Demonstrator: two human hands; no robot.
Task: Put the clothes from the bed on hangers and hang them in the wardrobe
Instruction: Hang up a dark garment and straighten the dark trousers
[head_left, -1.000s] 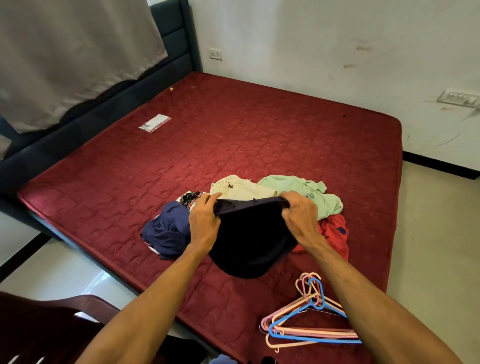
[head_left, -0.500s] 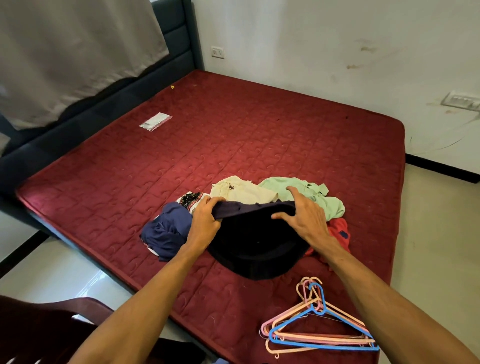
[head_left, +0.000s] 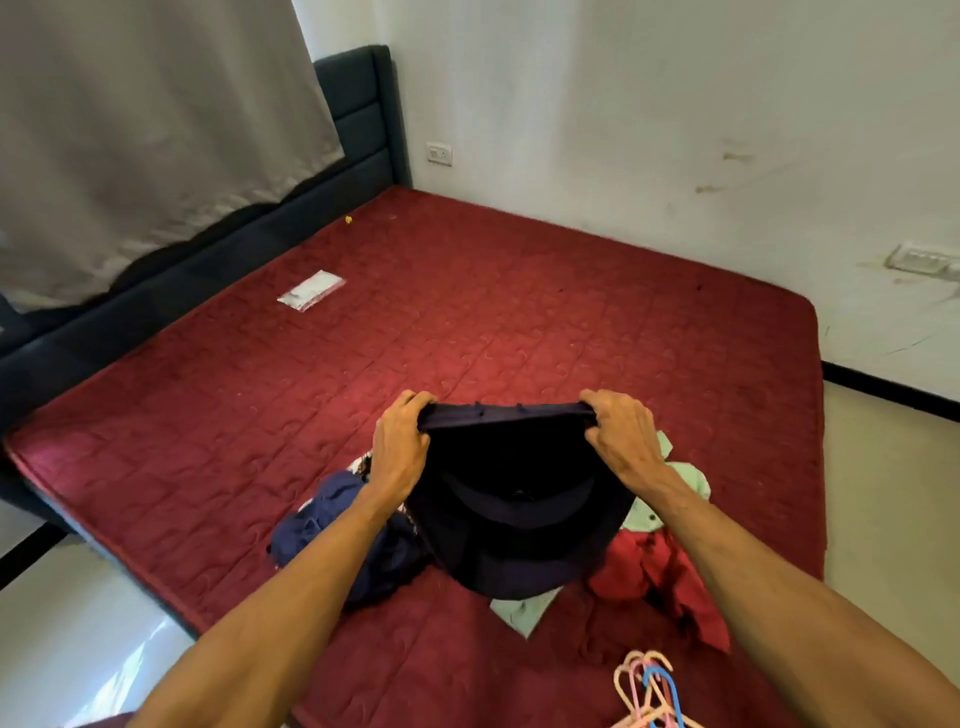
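A dark navy garment (head_left: 511, 509) hangs in the air above the red bed (head_left: 467, 322), stretched by its top edge. My left hand (head_left: 397, 449) grips its left corner and my right hand (head_left: 621, 436) grips its right corner. Under it lie a blue garment (head_left: 322, 525), a red garment (head_left: 660, 577) and a pale green garment (head_left: 685, 478), partly hidden. A bunch of pink and blue plastic hangers (head_left: 649, 691) lies at the bed's near right corner, cut off by the frame edge. The wardrobe is out of view.
A small clear plastic packet (head_left: 310, 290) lies on the bed toward the dark headboard (head_left: 358, 135). A grey curtain (head_left: 145, 135) hangs at the left. White walls close the far side. Tiled floor runs along the bed's left and right.
My right hand took hold of the navy garment's edge again, and both hands lifted it up off the pile. The view tilted up, so the hangers slid toward the bottom edge.
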